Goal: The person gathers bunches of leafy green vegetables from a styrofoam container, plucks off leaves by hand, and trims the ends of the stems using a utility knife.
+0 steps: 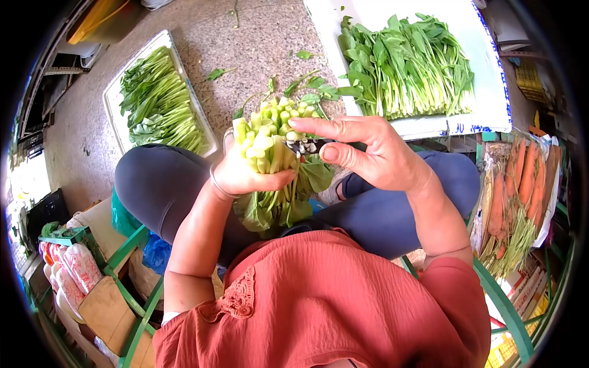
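My left hand (245, 168) is wrapped round a bunch of leafy greens (268, 144), its pale cut stem ends facing up and its leaves hanging below the fist. At the right side of the stems is my right hand (368, 150), with index finger and thumb stretched toward them. A dark tool, perhaps a knife (304, 146), lies between the right hand and the stems; its handle is hidden by the palm and curled fingers. The index fingertip is at the stem ends.
A white tray (109, 107) of greens stands at the upper left, and a white foam box (494, 92) of greens at the upper right. Loose leaves (216, 74) lie on the speckled floor (202, 37). Bagged carrots (531, 178) are at the right.
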`<state>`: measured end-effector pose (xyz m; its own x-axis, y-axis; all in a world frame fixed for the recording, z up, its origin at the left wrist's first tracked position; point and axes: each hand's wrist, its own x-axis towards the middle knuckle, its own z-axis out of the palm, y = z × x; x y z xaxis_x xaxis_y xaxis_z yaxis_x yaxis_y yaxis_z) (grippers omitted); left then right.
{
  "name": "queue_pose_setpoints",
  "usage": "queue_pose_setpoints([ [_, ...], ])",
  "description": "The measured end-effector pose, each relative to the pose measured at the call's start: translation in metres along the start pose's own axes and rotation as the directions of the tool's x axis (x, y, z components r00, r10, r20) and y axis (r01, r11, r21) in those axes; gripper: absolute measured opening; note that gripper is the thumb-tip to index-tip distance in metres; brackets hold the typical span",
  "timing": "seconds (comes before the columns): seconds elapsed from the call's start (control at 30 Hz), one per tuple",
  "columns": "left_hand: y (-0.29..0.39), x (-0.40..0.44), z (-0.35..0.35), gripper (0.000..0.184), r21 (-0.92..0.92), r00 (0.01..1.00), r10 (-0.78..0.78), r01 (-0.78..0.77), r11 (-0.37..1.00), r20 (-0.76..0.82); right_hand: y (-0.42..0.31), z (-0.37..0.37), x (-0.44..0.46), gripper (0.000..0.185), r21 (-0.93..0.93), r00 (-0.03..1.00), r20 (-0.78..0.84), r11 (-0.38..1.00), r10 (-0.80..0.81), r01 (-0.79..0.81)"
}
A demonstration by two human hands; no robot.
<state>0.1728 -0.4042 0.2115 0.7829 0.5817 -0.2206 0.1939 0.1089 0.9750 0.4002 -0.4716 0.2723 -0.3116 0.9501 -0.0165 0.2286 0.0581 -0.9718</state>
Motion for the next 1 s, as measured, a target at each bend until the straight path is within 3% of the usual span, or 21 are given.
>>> queue_pose_setpoints([
  [0.13,0.007,0.001,0.003,0.045,0.071,0.998,0.051,-0.048,0.996,-0.044,0.004,0.006,0.0,0.033,0.132,0.998,-0.045,0.991,0.033,-0.027],
  [0.2,0.013,0.001,0.007,0.041,0.017,0.985,0.088,-0.086,0.996,-0.148,0.004,0.008,0.0,0.032,0.158,0.996,-0.041,0.985,0.079,-0.071],
  [0.3,0.015,0.001,0.001,0.039,0.095,0.997,0.028,-0.022,0.995,-0.065,0.003,0.01,0.002,0.032,0.161,0.995,-0.075,0.985,0.07,-0.057],
  [0.4,0.015,0.003,0.001,0.039,0.143,0.997,0.032,-0.023,0.989,-0.065,-0.004,0.009,0.003,0.031,0.008,0.984,-0.026,0.984,0.178,-0.177],
  [0.53,0.013,0.004,0.003,0.036,0.097,0.996,0.01,-0.002,0.995,-0.088,0.007,0.014,0.008,0.028,-0.003,0.986,-0.139,0.996,0.093,-0.095],
  [0.6,0.01,0.004,0.007,0.037,-0.012,0.994,-0.081,0.08,0.997,-0.067,0.015,0.019,0.008,0.027,-0.041,0.977,-0.21,0.998,0.045,-0.054],
  [0.67,0.008,0.005,0.008,0.036,0.082,0.972,0.115,-0.1,0.992,-0.206,0.02,0.023,0.01,0.026,-0.037,0.952,-0.297,0.997,-0.078,0.071],
  [0.8,0.006,0.007,0.007,0.034,0.112,0.962,0.139,-0.115,0.987,-0.236,0.017,0.022,0.01,0.025,-0.132,0.953,-0.3,0.991,-0.036,-0.004],
  [0.87,0.007,0.008,0.003,0.034,0.04,0.996,-0.016,0.02,0.999,-0.085,0.019,0.021,0.012,0.025,-0.208,0.945,-0.305,0.977,-0.114,0.051],
  [1.0,0.006,0.01,0.001,0.03,-0.22,0.997,-0.004,0.02,0.975,0.074,0.002,0.002,0.01,0.028,-0.373,0.989,-0.126,0.927,-0.078,0.025],
])
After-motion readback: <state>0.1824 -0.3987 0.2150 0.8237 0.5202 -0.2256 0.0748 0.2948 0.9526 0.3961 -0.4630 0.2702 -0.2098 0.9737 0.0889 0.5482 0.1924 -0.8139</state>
